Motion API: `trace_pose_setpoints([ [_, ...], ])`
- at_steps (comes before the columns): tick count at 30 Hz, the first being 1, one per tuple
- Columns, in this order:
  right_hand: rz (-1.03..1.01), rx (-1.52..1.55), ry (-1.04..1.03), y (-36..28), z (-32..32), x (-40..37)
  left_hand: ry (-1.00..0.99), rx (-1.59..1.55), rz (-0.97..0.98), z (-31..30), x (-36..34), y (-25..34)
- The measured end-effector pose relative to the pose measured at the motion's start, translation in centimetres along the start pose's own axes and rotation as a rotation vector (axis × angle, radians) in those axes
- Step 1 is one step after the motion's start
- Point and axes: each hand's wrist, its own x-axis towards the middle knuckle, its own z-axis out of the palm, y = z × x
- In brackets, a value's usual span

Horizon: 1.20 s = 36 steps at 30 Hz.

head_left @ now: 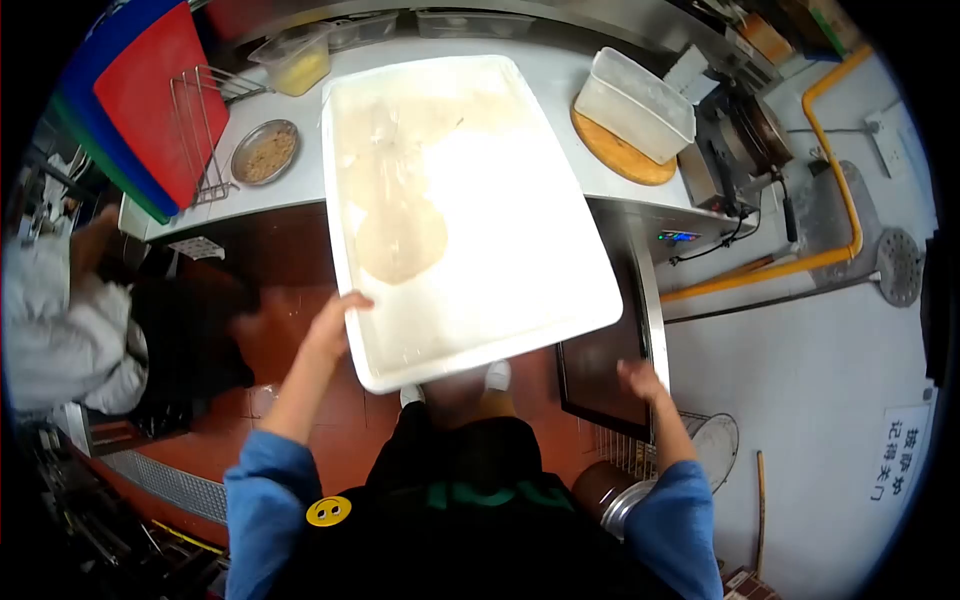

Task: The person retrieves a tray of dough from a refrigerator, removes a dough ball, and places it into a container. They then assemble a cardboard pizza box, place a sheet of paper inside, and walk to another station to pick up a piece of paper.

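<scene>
A large white tray [500,250] with a pale liquid or residue on its left part lies over the counter and juts out past its front edge. At the tray's lower left side, my left hand [337,322] grips the rim, thumb on top. My right hand [641,381] is below and right of the tray's lower right corner, apart from it, near the open door under the counter. Its fingers look partly spread, and nothing shows in them.
Cutting boards [150,100], a wire rack [205,135] and a metal dish [266,153] are at left. A clear container [636,105] sits on a wooden board [610,150]. At far left is a co-worker [70,330]. The door [610,370] stands open at right, above metal pots [612,495].
</scene>
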Motion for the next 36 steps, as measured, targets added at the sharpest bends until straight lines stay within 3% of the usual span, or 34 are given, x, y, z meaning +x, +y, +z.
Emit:
trace_pose_setpoints([
  [1, 0.169, 0.442, 0.115, -6.5, -2.4, 0.5, 0.095, -0.021, 0.052, 0.1, -1.8, -1.7],
  [2, 0.074, 0.483, 0.222, -14.5, -5.1, 0.2, 0.110, -0.042, 0.065, -0.5, -3.6, -2.8],
  [3, -0.108, 0.652, 0.272, -17.8, -5.2, 2.8, 0.136, -0.064, 0.073, -1.3, -5.5, -4.1],
  [5, -0.135, 0.769, 0.107, -26.7, -6.6, 2.9, 0.190, -0.047, -0.025, -5.0, -8.6, -7.9],
  [7, -0.279, 0.684, 0.045, -27.8, -4.4, 7.1, 0.337, -0.176, -0.106, -10.1, -12.0, -13.0],
  [9, -0.358, 0.748, 0.050, -30.9, -0.1, 5.2, 0.531, -0.233, 0.001, -2.6, -18.6, -9.8],
  [11, -0.439, 0.928, 0.071, -32.8, 2.8, 1.1, 0.603, -0.250, -0.049, -4.0, -22.5, -11.2],
  [15, -0.364, 0.857, -0.077, -35.2, 5.1, -3.2, 0.748, -0.286, -0.123, -7.2, -29.5, -14.4],
  [17, -0.346, 0.725, -0.103, -34.9, 8.1, -2.4, 0.814, -0.303, -0.166, -8.0, -32.3, -15.5],
  [21, -0.318, 0.749, -0.275, -31.5, 15.0, 0.4, 0.874, -0.316, -0.305, -9.1, -34.7, -19.2],
  [23, -0.224, 0.720, -0.314, -28.7, 16.7, 3.0, 0.843, -0.325, -0.397, -9.1, -33.3, -21.7],
  [24, -0.241, 0.562, -0.256, -26.8, 16.6, 4.7, 0.814, -0.330, -0.437, -8.9, -32.0, -23.1],
  [25, -0.255, 0.605, -0.248, -23.4, 16.9, 7.1, 0.768, -0.334, -0.484, -8.5, -30.0, -24.5],
  [26, -0.221, 0.467, -0.212, -22.7, 14.0, 7.3, 0.704, -0.296, -0.499, -8.4, -27.7, -26.4],
  [27, -0.195, 0.577, -0.192, -18.4, 13.8, 10.1, 0.620, -0.280, -0.556, -8.5, -25.3, -27.8],
  [29, -0.135, 0.673, -0.100, -15.8, 8.9, 11.1, 0.460, -0.340, -0.461, -3.6, -19.1, -25.7],
  [32, -0.129, 0.630, 0.105, -14.3, 2.2, 12.9, 0.289, -0.324, -0.514, 0.6, -9.9, -23.1],
  [36, -0.167, 0.477, 0.368, -12.3, -2.3, 18.7, 0.286, -0.180, -0.341, 5.8, 1.3, -18.9],
])
